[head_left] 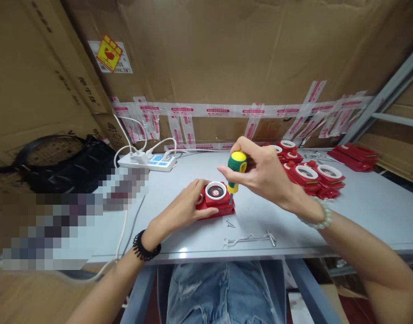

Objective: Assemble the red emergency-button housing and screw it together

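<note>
A red plastic part with a white ring on top lies on the grey table in front of me. My left hand grips its left side and holds it flat. My right hand is closed round a stubby screwdriver with a green and yellow handle, held upright with its tip on the part's right edge. A few loose screws lie just in front of the part.
Several more red parts with white rings are stacked at the back right, and flat red pieces lie further right. A white power strip with cables sits at the back left beside a black bag. Bent metal wires lie near the front edge. Cardboard walls surround the table.
</note>
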Available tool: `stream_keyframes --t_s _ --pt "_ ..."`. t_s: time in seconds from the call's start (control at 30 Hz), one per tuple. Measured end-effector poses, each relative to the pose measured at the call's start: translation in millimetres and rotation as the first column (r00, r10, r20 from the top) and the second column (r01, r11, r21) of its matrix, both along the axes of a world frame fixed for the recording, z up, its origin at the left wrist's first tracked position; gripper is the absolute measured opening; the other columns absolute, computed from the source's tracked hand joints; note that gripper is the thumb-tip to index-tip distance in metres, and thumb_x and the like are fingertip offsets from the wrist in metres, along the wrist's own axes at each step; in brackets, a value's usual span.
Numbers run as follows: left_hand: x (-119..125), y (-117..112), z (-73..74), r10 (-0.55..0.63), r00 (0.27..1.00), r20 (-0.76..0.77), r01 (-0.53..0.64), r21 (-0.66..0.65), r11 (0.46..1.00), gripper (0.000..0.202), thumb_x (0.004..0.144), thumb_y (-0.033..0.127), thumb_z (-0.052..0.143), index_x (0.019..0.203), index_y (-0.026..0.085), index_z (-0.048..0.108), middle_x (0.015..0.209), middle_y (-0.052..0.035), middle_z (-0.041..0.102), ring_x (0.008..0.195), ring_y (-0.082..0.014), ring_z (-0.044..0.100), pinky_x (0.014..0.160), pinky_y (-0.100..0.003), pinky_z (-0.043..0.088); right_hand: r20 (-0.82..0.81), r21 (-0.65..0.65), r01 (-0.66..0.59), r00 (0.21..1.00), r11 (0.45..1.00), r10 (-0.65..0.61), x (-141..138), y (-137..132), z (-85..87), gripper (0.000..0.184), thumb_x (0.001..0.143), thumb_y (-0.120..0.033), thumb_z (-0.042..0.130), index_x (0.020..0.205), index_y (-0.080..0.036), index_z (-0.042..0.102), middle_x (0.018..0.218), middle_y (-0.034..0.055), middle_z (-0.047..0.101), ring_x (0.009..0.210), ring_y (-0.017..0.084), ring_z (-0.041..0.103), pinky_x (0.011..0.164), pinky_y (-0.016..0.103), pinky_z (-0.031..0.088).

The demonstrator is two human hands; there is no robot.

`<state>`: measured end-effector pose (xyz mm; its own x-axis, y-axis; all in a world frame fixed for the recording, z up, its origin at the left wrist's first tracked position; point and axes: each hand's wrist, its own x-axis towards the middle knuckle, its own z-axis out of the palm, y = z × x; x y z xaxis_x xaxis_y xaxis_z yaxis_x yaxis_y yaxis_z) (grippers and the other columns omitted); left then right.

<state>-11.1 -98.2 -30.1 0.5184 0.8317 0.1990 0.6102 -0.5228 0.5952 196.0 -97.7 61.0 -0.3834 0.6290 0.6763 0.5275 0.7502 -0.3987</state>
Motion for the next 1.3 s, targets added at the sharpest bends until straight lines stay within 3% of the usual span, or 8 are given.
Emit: stream_keyframes --t_s 0.1,0.23,0.4,0.7,0.83,1.03,1.2,1.3 --pt "0.1 0.4 -1.0 0.006 1.000 -0.002 -0.006 0.001 1.000 0.050 0.081 0.049 0.061 0.120 0.023 0.044 0.108 -0.0073 0.055 0.090 -0.0226 0.056 0.078 -0.039 0.049 -0.044 0.129 0.121 0.992 0.984 -0.116 -11.6 1.9 -8.9 0.031 0.072 -0.035 0.066 0.068 -0.021 0.039 0.053 -0.0098 0.035 0.047 0.005 0.029 0.047 0.021 0.026" --pt "0.0 0.3 -1.0 0.010 1.000 0.014 -0.010 -0.005 1.000 0.051 0.080 0.048 0.063 0.121 0.023 0.045 0.111 -0.0074 0.056 0.093 -0.0227 0.056 0.081 -0.039 0.049 -0.029 0.229 0.226 0.974 0.947 -0.226 -13.2 7.1 -11.6 0.030 0.075 -0.038 0.061 0.067 -0.021 0.038 0.051 -0.0090 0.032 0.046 0.007 0.031 0.048 0.023 0.025" --pt "0.3 -0.9 -0.2 0.009 0.999 0.035 -0.008 -0.009 1.000 0.052 0.080 0.046 0.064 0.122 0.023 0.044 0.113 -0.0087 0.056 0.099 -0.0244 0.057 0.086 -0.042 0.049 0.045 0.062 0.080 0.996 0.995 -0.082 -3.9 9.4 -8.7 0.022 0.083 -0.039 0.056 0.089 -0.018 0.051 0.058 -0.0065 0.050 0.046 0.007 0.041 0.048 0.021 0.030" --pt "1.1 2.3 -2.0 0.053 0.997 0.055 -0.054 0.020 0.998 0.054 0.079 0.046 0.064 0.124 0.023 0.044 0.117 -0.0102 0.055 0.105 -0.0259 0.056 0.090 -0.044 0.047 -0.081 0.118 0.018 0.997 0.993 -0.009 11.7 15.8 -22.0 0.018 0.080 -0.033 0.063 0.085 -0.020 0.052 0.061 -0.0061 0.055 0.048 0.006 0.047 0.045 0.020 0.035" --pt "-1.0 9.0 -3.5 0.079 0.996 0.035 -0.081 0.050 0.995 0.055 0.080 0.047 0.063 0.124 0.021 0.044 0.115 -0.0106 0.055 0.101 -0.0252 0.056 0.087 -0.043 0.048 -0.177 0.096 -0.008 0.984 0.995 0.025 16.1 23.0 -9.8 0.016 0.085 -0.036 0.058 0.089 -0.021 0.051 0.067 -0.0034 0.058 0.055 0.010 0.057 0.052 0.023 0.043" --pt "2.9 26.8 -4.2 0.222 0.973 -0.070 -0.211 0.134 0.968 0.052 0.083 0.049 0.057 0.121 0.018 0.043 0.112 -0.0122 0.055 0.098 -0.0259 0.056 0.084 -0.043 0.047 -0.383 0.239 0.129 0.923 0.962 -0.029 20.7 17.2 26.8 0.013 0.088 -0.037 0.053 0.091 -0.024 0.051 0.074 -0.0006 0.057 0.065 0.015 0.063 0.058 0.030 0.049" --pt "22.1 37.2 1.9 0.443 0.868 -0.224 -0.404 0.199 0.893 0.068 0.086 0.053 0.049 0.136 0.011 0.031 0.117 -0.0224 0.054 0.109 -0.0368 0.055 0.089 -0.053 0.042 -0.273 0.284 0.182 0.957 0.941 -0.102 28.9 5.2 16.1 0.009 0.085 -0.033 0.057 0.086 -0.024 0.054 0.071 -0.0018 0.058 0.060 0.013 0.058 0.056 0.030 0.046" --pt "27.1 36.9 8.8 0.444 0.860 -0.253 -0.425 0.126 0.896 0.080 0.087 0.061 0.041 0.143 0.007 0.019 0.125 -0.0279 0.049 0.118 -0.0420 0.050 0.093 -0.057 0.038 -0.227 0.312 0.209 0.964 0.927 -0.141 36.9 2.3 4.5 0.010 0.082 -0.030 0.061 0.085 -0.024 0.055 0.068 -0.0030 0.057 0.054 0.011 0.052 0.050 0.027 0.043"
